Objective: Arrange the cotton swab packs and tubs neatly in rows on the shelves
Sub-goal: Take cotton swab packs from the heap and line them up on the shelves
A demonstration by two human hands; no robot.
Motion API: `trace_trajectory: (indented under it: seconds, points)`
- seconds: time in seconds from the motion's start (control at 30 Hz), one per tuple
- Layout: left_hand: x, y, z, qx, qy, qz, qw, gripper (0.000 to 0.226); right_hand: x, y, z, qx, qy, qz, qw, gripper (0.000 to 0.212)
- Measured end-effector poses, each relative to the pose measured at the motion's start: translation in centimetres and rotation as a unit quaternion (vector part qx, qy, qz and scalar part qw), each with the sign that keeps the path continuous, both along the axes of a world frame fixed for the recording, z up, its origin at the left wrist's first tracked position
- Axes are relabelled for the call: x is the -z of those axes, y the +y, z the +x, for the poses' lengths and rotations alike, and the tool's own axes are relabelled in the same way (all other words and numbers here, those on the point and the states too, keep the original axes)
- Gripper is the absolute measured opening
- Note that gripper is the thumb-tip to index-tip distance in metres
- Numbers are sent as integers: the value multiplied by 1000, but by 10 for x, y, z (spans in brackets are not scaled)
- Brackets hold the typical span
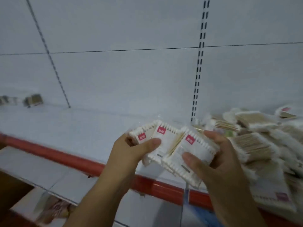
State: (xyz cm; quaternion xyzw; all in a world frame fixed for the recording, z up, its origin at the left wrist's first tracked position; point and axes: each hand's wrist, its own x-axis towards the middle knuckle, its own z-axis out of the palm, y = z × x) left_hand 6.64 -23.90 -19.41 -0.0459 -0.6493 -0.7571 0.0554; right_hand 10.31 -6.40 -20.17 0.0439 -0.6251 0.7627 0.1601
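Grips with left hand (131, 149) and right hand (218, 163), thumbs on top, a fan of flat white cotton swab packs with pink labels (168, 141), just over the white shelf with a red edge (73, 122); may drop some, so loosely fanned; could bump the messy heap of packs (262, 145) beyond.

A shop is indicated, most likely a retail aisle. White metal back panels (123, 76) are divided by a slotted upright (199, 63), of the kind used on store gondola shelving, seen right of centre. The white shelf (65, 122) is fronted by a red edge strip (49, 153) running from the left edge toward the lower right. Many identical sealed cotton swab packs (255, 145) are heaped at the right, and a lower shelf (41, 169) is seen at lower left.
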Motion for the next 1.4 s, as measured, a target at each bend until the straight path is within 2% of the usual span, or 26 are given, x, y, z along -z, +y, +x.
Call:
trace_trajectory:
  seconds: [0.1, 0.2, 0.27, 0.47, 0.57, 0.67, 0.8, 0.87, 0.93, 1.0, 1.1, 1.2, 1.3, 1.4]
  points:
    - [11, -51, 23, -49, -63, 88, 993, 77, -1, -54, 3, -55, -20, 39, 997, 54]
    - [11, -110, 47, -113, -54, 131, 983, 71, -5, -122, 5, -133, -13, 48, 990, 47]
    - [10, -156, 61, -129, -44, 143, 980, 61, -2, -175, 4, -179, -10, 50, 983, 46]
    - [11, -329, 103, -149, -12, 139, 979, 59, 8, -365, 8, -276, -2, 85, 957, 48]
    - [11, -396, 110, -152, -18, 147, 977, 55, 8, -435, 5, -310, -28, 58, 949, 49]
    - [14, -445, 102, -152, -36, 207, 966, 52, 7, -484, -5, -298, -54, 22, 953, 51]
    - [20, -503, 79, -145, -66, 355, 921, 48, -1, -529, -42, -233, -45, -39, 971, 43]
    - [25, -531, 61, -143, -72, 373, 914, 39, -7, -551, -66, -228, -36, -71, 970, 50]
    - [27, -563, 40, -153, -78, 363, 916, 36, -12, -579, -93, -240, -32, -101, 965, 53]
    - [30, -595, 16, -173, -89, 336, 922, 36, -17, -614, -126, -264, -16, -106, 959, 43]
    - [27, -640, -18, -204, -107, 300, 926, 37, -31, -676, -186, -256, 14, -62, 965, 26]
    - [14, -681, -51, -220, -84, 271, 933, 39, -40, -721, -251, -207, 44, -25, 977, 26]
    - [10, -719, -92, -216, -86, 194, 953, 30, -38, -741, -304, -154, 42, -23, 987, 27]
    - [13, -752, -144, -219, -109, 78, 967, 26, -19, -753, -340, -127, 43, 19, 991, 30]
